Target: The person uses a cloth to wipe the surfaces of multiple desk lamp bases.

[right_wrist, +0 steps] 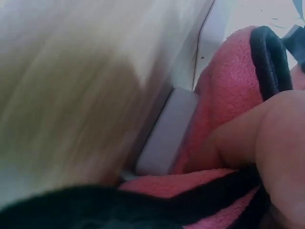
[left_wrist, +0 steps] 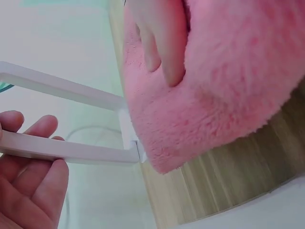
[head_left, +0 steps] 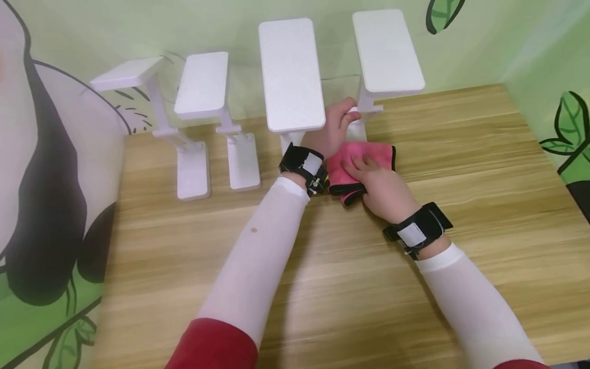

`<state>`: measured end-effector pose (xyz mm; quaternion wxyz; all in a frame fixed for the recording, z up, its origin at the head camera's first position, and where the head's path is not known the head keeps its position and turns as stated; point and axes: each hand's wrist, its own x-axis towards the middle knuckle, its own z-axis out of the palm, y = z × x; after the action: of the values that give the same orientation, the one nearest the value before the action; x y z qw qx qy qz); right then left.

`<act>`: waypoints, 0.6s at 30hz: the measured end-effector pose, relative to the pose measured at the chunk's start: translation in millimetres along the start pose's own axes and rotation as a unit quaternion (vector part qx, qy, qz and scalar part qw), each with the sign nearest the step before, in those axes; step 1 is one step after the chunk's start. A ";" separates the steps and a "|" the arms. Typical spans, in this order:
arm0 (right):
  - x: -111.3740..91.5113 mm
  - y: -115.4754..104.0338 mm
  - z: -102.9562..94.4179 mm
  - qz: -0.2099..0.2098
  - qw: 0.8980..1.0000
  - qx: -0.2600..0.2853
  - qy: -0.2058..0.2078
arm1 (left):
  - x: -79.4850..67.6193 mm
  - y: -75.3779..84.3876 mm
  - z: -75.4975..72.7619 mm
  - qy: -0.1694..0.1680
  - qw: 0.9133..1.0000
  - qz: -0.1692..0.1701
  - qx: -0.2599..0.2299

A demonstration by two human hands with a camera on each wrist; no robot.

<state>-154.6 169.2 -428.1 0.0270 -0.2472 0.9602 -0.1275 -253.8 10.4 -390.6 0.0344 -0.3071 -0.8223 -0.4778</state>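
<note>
At the right end of a row of white stands, my left hand (head_left: 329, 130) grips one arm of a white folding stand (head_left: 389, 51) below its flat rectangular top. In the left wrist view, the fingers (left_wrist: 47, 126) curl round that slim white arm (left_wrist: 90, 150). My right hand (head_left: 387, 189) holds a fluffy pink cloth (head_left: 384, 154) with black edging against the stand's base, which the cloth largely covers. One side of the base (right_wrist: 164, 133) shows in the right wrist view. There a digit (right_wrist: 228, 136) presses into the pink cloth.
Three more white stands stand to the left: a tall one (head_left: 292, 72) beside my left wrist, then two smaller ones (head_left: 203, 82) (head_left: 129, 72). All are on the wooden table (head_left: 461, 179), near the painted green wall (head_left: 470, 56) behind it.
</note>
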 end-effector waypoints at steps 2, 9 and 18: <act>0.5 -0.4 -3.0 -0.004 1.000 0.000 -0.004 | 0.2 0.6 0.5 -0.002 1.000 0.000 -0.001; 34.9 14.2 -8.0 -0.009 1.000 0.023 -0.001 | 0.7 1.3 1.3 -0.018 0.999 -0.039 -0.014; 49.1 17.0 -0.1 0.017 0.999 0.018 0.023 | 0.3 3.5 -2.0 -0.022 0.999 -0.044 -0.003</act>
<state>-205.5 160.0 -431.8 0.0114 -0.2275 0.9621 -0.1502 -252.7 10.2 -386.7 -0.0052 -0.2809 -0.8344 -0.4743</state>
